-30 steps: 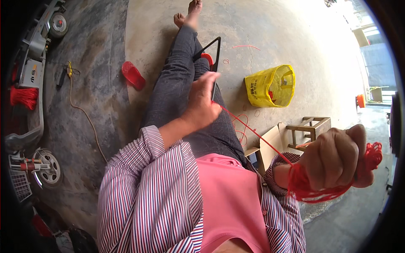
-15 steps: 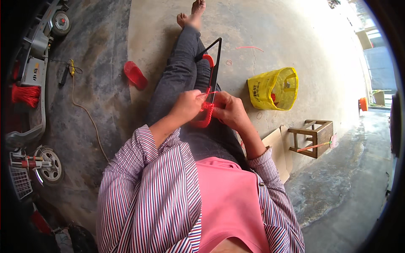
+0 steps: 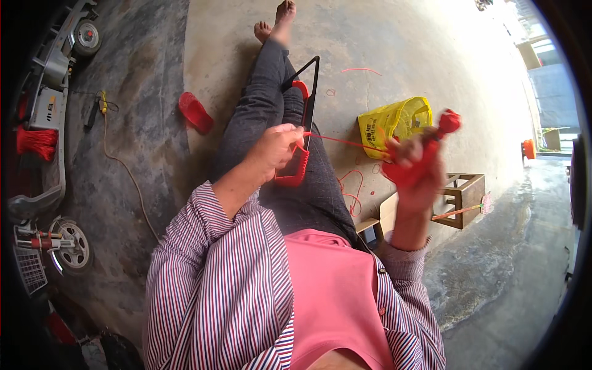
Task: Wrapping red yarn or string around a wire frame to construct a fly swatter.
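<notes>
A black triangular frame (image 3: 308, 92) lies along the person's legs, its long axis running near to far with the narrow tip pointing far, red cord wrapping (image 3: 295, 169) covering its near end. The left hand (image 3: 274, 148) pinches that wrapped end. The right hand (image 3: 419, 166), raised well apart to the right, is clenched on a red cord bundle (image 3: 447, 123), a taut strand (image 3: 342, 142) stretching between both hands

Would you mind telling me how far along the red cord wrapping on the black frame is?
Done: red cord covers the near corner of the black triangular frame and a short bit of its far side. In hand: the left hand pins the wrap, and the right hand pulls the red cord taut. Left: most of the frame is bare.
</notes>
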